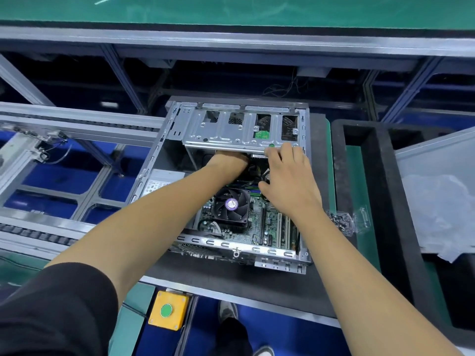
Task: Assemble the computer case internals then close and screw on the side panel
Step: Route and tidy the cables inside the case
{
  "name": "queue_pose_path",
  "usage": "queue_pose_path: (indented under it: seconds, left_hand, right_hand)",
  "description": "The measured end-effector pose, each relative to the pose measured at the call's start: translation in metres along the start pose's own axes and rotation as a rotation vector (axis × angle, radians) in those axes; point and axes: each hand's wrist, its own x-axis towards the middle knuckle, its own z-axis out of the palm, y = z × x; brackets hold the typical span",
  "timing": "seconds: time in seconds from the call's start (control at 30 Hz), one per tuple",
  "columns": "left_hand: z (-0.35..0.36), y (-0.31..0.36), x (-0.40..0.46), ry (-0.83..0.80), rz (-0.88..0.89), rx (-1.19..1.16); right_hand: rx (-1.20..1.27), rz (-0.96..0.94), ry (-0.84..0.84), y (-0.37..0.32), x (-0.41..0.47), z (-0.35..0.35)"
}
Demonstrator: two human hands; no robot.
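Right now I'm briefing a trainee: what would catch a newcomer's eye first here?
The open computer case in the middle, with both forearms reaching into it. The left hand goes under the silver drive cage; the right hand rests at the cage's edge. Below, the black CPU fan, and near the bottom edge a yellow button box.

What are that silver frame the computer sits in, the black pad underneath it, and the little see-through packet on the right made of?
The case frame looks like bare sheet metal: dull silver, stamped holes, folded edges. The black pad seems to be foam or rubber matting: matte, no shine, though the picture leaves it open. The small packet appears to be thin clear plastic, glinting and crinkled, with dark screws inside.
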Motion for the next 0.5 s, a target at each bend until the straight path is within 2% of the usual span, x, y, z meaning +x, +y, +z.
queue_pose_path:
  seconds: [0.23,0.33,0.43,0.5]
  left_hand:
    - [-0.015,0.002,-0.017,-0.005,0.001,-0.127]
    - [-0.024,-0.003,-0.04,-0.03,0.051,-0.3]
    - [-0.031,-0.019,-0.071,0.084,0.161,-0.387]
    - [-0.033,-0.03,-0.099,0.103,0.208,-0.437]
  right_hand:
    - [-0.002,0.014,-0.083,-0.003,-0.001,-0.008]
    - [-0.01,0.025,-0.125,-0.005,0.0,-0.012]
    - [-0.028,0.024,-0.137,-0.008,-0.002,-0.016]
    - [-0.037,0.012,-0.131,-0.011,-0.003,-0.02]
